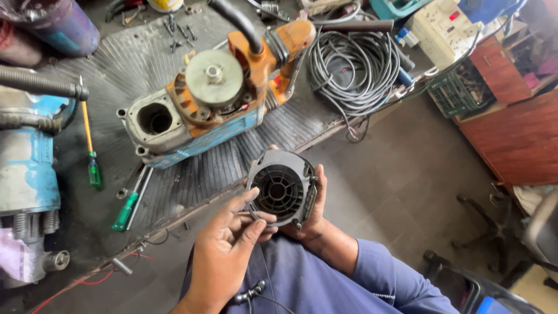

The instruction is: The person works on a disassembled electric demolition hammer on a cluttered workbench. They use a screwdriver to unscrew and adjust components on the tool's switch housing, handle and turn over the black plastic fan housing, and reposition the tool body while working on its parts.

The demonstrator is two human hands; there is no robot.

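Note:
A dark grey round motor housing cover [281, 187] with inner ribs is held over my lap, its open side facing up. My right hand [311, 218] grips it from behind and below on its right side. My left hand [228, 250] has its fingers on the cover's lower left rim. Beyond it, on the workbench [133, 64], lies an opened orange and blue power tool [215, 96] with a round metal part showing on top.
Two green-handled screwdrivers [93, 168] [128, 209] lie on the bench left of the tool. A blue machine [26, 157] stands at the far left. A coil of grey cable [354, 70] sits at the back right. A wooden cabinet [517, 134] stands at the right.

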